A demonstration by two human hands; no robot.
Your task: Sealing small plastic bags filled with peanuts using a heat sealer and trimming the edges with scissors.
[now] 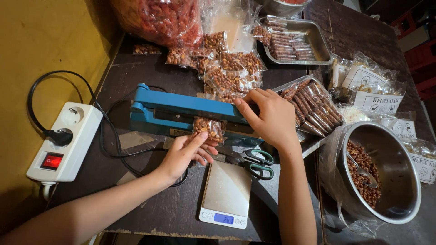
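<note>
The left hand point(184, 154) holds a small clear bag of peanuts point(209, 129) from below, fingers curled under it and thumb against its side. The top of the bag lies in the blue heat sealer point(181, 111), which sits across the middle of the dark bench point(172, 211). The right hand point(268, 118) lies flat, palm down, on the right end of the sealer's blue arm, fingers spread a little and gripping nothing.

Just in front of the sealer, green-handled scissors point(256, 163) lie beside a small digital scale point(225, 195) with a lit blue display. To the left, a white power strip point(63, 143) with a red switch rests at the bench's edge, a black plug in one socket and its cable looping toward the sealer.

Behind the sealer a heap of filled peanut bags point(227, 68) spreads out, with a large bag of reddish snacks point(159, 20) at the back. A metal tray point(313, 41) holds more narrow packets, and another stack of narrow packets point(313, 106) lies just right of the right hand. At far right a steel bowl point(399, 190) holds loose peanuts and a spoon point(363, 172), near labelled bags of crackers point(372, 88).
</note>
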